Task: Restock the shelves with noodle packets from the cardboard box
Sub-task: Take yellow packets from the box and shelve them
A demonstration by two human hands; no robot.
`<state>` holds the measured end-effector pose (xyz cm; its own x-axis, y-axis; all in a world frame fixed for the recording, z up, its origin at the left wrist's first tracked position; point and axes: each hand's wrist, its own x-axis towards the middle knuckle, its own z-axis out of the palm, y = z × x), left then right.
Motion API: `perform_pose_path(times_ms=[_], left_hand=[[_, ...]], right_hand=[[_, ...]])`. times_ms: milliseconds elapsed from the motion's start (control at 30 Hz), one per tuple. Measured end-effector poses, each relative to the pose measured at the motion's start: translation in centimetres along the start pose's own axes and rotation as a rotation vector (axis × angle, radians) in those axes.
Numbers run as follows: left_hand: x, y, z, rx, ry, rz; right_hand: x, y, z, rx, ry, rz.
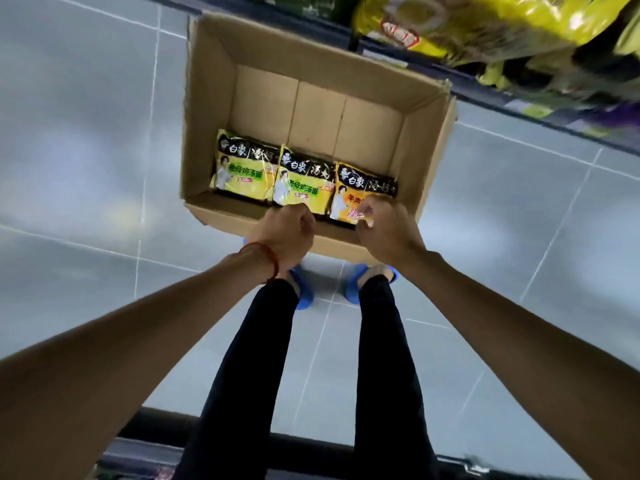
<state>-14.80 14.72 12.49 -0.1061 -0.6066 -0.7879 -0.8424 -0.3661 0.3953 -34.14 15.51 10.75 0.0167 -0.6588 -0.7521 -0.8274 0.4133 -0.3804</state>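
3 pkts [302, 178] side by side in box [207, 98], near wall.

Three noodle packets in one cardboard box [221, 98]: two yellow packets [242, 174] [301, 181], one orange packet [349, 195]. Two hands [287, 233] [388, 230], two blue shoes [304, 296] [356, 282].

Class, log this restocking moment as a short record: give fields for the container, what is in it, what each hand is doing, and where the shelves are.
container: open cardboard box on the tiled floor
contents: three noodle packets in a row at the near wall, two yellow, one orange
left hand: closed at the lower edge of the middle yellow packet
right hand: fingers pinching the lower edge of the orange packet
shelves: beyond the box, upper right, holding yellow bags
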Motion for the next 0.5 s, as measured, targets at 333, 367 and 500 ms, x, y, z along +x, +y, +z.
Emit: perform_pose_path(times_ms=[333, 367, 500], left_hand=[[15.6, -5.9, 7.5, -0.069, 0.004, 0.009], [16.7, -6.3, 7.8, -0.074, 0.01, -0.004], [18.8, -6.9, 8.7, -0.097, 0.002, -0.037]], right_hand=[[15.8, 8.3, 5.8, -0.298, -0.091, 0.095], [16.8, 8.9, 6.3, -0.321, -0.131, 0.091], [18.6, 10.4, 7.2, -0.461, -0.132, 0.044]])
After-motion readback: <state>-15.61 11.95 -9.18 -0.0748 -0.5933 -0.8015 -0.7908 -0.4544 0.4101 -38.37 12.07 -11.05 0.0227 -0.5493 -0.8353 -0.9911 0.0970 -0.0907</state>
